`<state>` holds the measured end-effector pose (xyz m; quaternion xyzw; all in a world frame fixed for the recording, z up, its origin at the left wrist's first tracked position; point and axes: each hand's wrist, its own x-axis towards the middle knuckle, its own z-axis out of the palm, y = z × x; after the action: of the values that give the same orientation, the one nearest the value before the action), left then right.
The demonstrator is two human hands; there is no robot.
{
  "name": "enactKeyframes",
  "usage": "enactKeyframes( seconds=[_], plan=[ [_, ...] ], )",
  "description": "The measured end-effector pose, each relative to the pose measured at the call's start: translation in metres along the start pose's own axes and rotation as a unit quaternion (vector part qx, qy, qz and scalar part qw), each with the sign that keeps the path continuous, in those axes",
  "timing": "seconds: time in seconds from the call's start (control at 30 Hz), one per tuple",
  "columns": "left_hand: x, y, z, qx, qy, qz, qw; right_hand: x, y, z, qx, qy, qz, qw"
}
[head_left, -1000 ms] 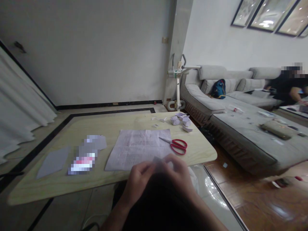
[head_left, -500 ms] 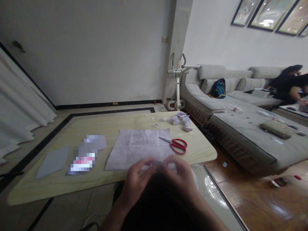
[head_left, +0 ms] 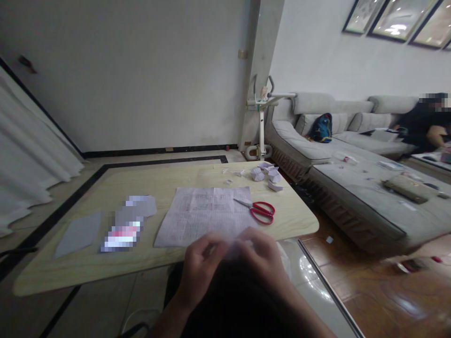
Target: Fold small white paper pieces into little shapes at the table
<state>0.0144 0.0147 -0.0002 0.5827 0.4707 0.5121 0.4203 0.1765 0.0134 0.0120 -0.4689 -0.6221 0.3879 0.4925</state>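
At the front edge of the table, my left hand (head_left: 202,263) and my right hand (head_left: 262,256) are close together, fingers bent and pinching. Between the fingertips is a small piece of paper (head_left: 232,249), pale and blurred, so its shape is unclear. Just beyond the hands lies a large printed sheet of paper (head_left: 207,211) with fold creases. Red-handled scissors (head_left: 261,212) rest partly over its right side, blades pointing left. Several folded paper shapes (head_left: 274,176) sit at the far right corner, with paper scraps (head_left: 229,181) to their left.
On the left of the pale wooden table (head_left: 38,277) lie a plain paper sheet (head_left: 79,234) and a pixelated item (head_left: 121,234). To the right stands a grey sofa (head_left: 359,202) with a blue backpack (head_left: 322,127). A person (head_left: 423,122) sits at the far right.
My fingers have shifted slightly around the small piece of paper, both hands staying in the same place. The view has tilted a little. The sheet and scissors lie as before.
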Motion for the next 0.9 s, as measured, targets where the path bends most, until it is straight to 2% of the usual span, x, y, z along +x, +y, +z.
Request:
enactKeyframes(
  seconds=[0.1, 0.2, 0.37, 0.53, 0.7, 0.9],
  plan=[
    [-0.001, -0.002, 0.001, -0.016, -0.004, 0.007, 1.000, 0.000, 0.001, 0.002, 0.050, -0.025, 0.045, 0.997],
    [-0.001, -0.003, 0.002, -0.021, -0.006, 0.003, 1.000, 0.000, 0.002, 0.004, 0.067, -0.031, 0.053, 0.996],
    [0.000, -0.004, 0.005, -0.004, -0.016, -0.032, 0.999, 0.001, 0.005, 0.003, 0.040, 0.008, 0.039, 0.998],
    [0.002, -0.006, 0.005, 0.027, -0.066, -0.067, 0.995, 0.005, 0.009, 0.002, 0.061, 0.046, 0.070, 0.995],
    [0.001, -0.007, 0.004, 0.047, -0.027, -0.040, 0.998, 0.008, 0.011, 0.005, 0.053, 0.023, 0.080, 0.995],
    [0.000, -0.007, 0.006, 0.070, -0.015, -0.032, 0.997, 0.008, 0.016, 0.006, 0.031, 0.027, 0.077, 0.996]
  ],
)
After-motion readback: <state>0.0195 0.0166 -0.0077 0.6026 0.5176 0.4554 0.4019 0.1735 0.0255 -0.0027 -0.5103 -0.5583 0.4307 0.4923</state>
